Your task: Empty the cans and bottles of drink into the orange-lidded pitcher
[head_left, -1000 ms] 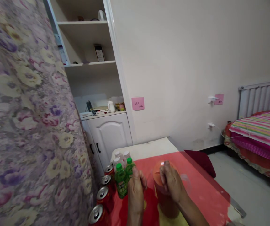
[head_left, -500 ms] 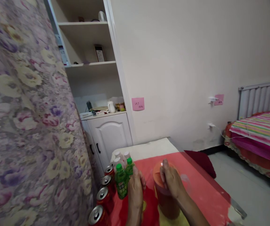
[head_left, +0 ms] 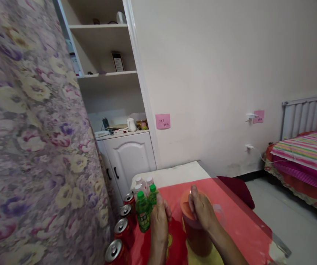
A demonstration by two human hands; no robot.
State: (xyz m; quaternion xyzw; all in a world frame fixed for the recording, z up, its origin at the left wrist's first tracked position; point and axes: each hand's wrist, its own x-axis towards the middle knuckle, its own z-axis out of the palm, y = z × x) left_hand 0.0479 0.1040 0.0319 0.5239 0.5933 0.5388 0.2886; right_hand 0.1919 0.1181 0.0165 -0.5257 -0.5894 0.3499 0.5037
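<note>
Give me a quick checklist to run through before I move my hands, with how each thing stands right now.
1. Front green bottle upright and capped: ok.
2. Rear green bottle in full view: not ok, the left hand covers part of it.
3. Red cans standing upright: ok, they line the left side of the table.
4. Pitcher with the orange top standing upright: ok.
5. Right hand touching the pitcher: cannot tell, it is in front of it.
6. Left hand holding nothing: cannot tell, its fingers are curled.

Left hand (head_left: 159, 221) and right hand (head_left: 202, 209) curl, thumbs (head_left: 194, 190) uppermost.
</note>
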